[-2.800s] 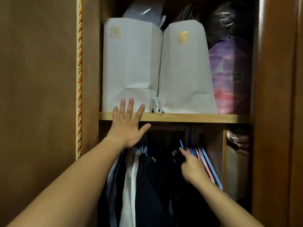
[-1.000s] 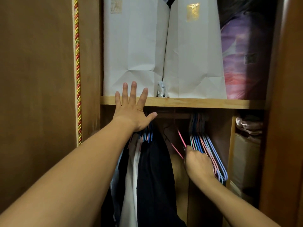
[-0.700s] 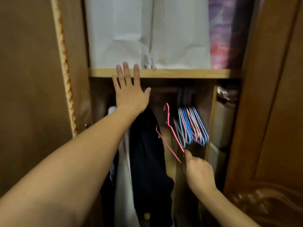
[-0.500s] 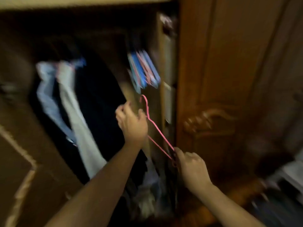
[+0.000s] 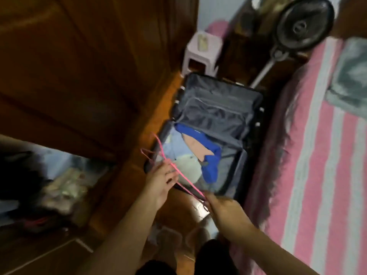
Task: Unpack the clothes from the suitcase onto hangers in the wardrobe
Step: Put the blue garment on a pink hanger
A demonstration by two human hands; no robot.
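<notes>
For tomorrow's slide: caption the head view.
Both hands hold a pink hanger above the open suitcase.

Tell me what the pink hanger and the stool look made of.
Hanger: probably thin wire with a pink coating; it reads as one slim line, though motion blur hides any sheen. Stool: looks like moulded plastic, pale pinkish-white, with rounded one-piece legs and top.
</notes>
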